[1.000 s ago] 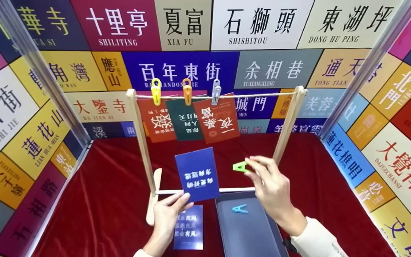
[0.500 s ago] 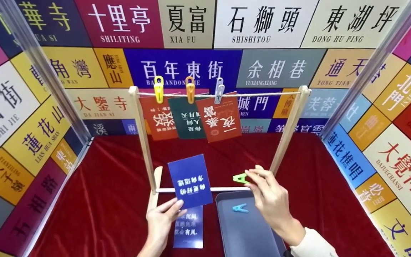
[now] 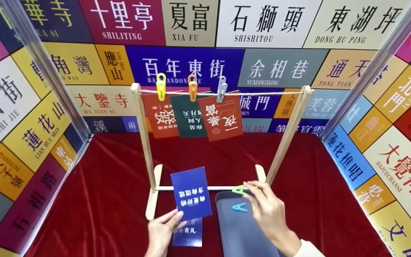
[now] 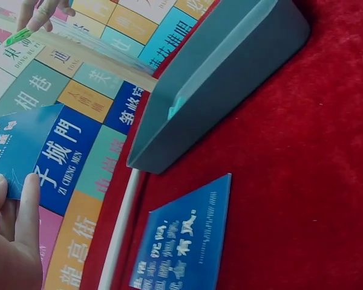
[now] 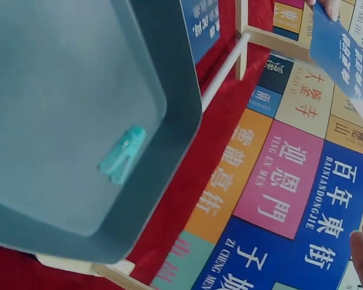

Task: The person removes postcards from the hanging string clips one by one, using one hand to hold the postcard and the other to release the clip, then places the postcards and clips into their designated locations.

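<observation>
My left hand (image 3: 164, 228) pinches a blue card (image 3: 191, 192) with white lettering by its lower edge, holding it up. In my right hand (image 3: 268, 210) a green clothespin (image 3: 239, 190) is gripped between thumb and fingers, over the far end of the grey tray (image 3: 234, 228). Inside that tray lies a blue clothespin (image 3: 240, 207). A second blue card (image 3: 188, 237) lies on the red cloth, partly covered by the held card and left hand. Cards hang from the string (image 3: 262, 93) under yellow (image 3: 161, 87), orange (image 3: 192, 88) and grey (image 3: 222, 89) clothespins.
A wooden frame with a left post (image 3: 144, 139) and a right post (image 3: 287, 139) carries the string. A white bar (image 3: 223, 188) joins its feet. Red velvet cloth (image 3: 102, 185) covers the table, with lettered panels (image 3: 187, 67) around three sides.
Both hands have lowered, with the blue card and the green clothespin still held. The card has shifted left, then turned more upright. The camera view has shifted slightly.
</observation>
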`<state>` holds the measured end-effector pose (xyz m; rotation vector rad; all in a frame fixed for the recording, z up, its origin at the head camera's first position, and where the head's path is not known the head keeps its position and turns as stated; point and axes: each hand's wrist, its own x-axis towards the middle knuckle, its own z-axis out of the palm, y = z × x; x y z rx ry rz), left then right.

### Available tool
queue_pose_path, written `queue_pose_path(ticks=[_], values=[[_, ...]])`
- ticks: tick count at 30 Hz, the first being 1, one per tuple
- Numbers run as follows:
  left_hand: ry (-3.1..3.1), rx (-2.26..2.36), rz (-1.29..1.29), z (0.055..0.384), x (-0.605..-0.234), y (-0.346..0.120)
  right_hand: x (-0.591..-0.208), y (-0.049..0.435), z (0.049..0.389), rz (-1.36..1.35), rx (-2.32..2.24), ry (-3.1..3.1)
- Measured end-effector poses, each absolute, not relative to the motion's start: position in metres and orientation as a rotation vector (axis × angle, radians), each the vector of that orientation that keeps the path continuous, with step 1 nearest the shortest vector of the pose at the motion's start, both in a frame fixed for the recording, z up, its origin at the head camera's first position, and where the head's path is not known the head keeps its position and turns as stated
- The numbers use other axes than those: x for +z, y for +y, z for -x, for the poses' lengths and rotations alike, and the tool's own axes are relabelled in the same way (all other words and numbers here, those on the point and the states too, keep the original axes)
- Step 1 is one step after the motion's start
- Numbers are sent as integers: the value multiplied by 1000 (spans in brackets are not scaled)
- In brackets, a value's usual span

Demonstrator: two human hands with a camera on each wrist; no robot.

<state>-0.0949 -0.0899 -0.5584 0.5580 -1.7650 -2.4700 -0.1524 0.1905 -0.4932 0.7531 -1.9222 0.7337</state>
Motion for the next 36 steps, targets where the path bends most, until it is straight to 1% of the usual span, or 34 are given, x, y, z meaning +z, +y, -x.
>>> queue_pose_path(ticks=[9, 16, 24, 36], values=[[-1714, -2494, -640, 91, -577, -103, -522, 188, 146, -730, 772, -1955], [-1731, -2509, -646, 87, -593, -111, -545, 193, 143, -729, 745, -2015], [-1816, -2479, -660, 84, -611, -109, -558, 199, 149, -727, 689, -2082], [-2168, -2222, -761, 86, -624, -115, -580, 207, 154, -758, 634, -2163]])
